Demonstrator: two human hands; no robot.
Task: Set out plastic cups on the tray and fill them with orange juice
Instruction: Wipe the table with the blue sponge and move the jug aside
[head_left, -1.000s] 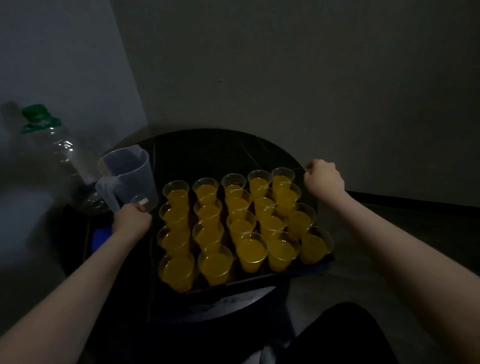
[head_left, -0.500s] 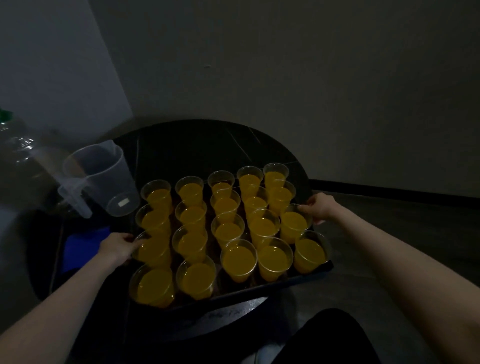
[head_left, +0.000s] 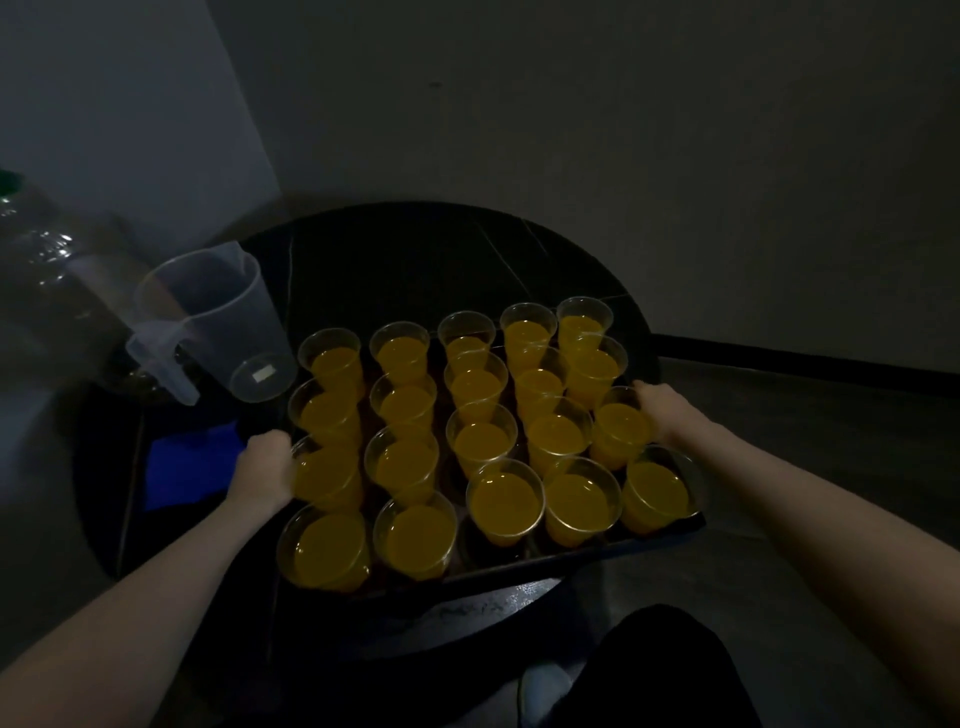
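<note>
A dark rectangular tray (head_left: 545, 564) sits on a round black table (head_left: 415, 260). Several clear plastic cups (head_left: 504, 501) stand on it in rows, each filled with orange juice. My left hand (head_left: 265, 467) grips the tray's left edge, beside the second cup row from the front. My right hand (head_left: 662, 410) grips the right edge, its fingers partly hidden behind a cup. An empty clear plastic jug (head_left: 218, 322) stands left of the tray.
A large clear plastic bottle (head_left: 47, 270) stands at the far left by the wall. A blue object (head_left: 192, 462) lies on the table left of the tray. Walls close in behind. My dark-clad leg (head_left: 649, 670) is at the bottom.
My left hand left the jug and came down to the tray's left edge. My right hand moved from the tray's far right corner toward me along the right edge. Both now hold the tray.
</note>
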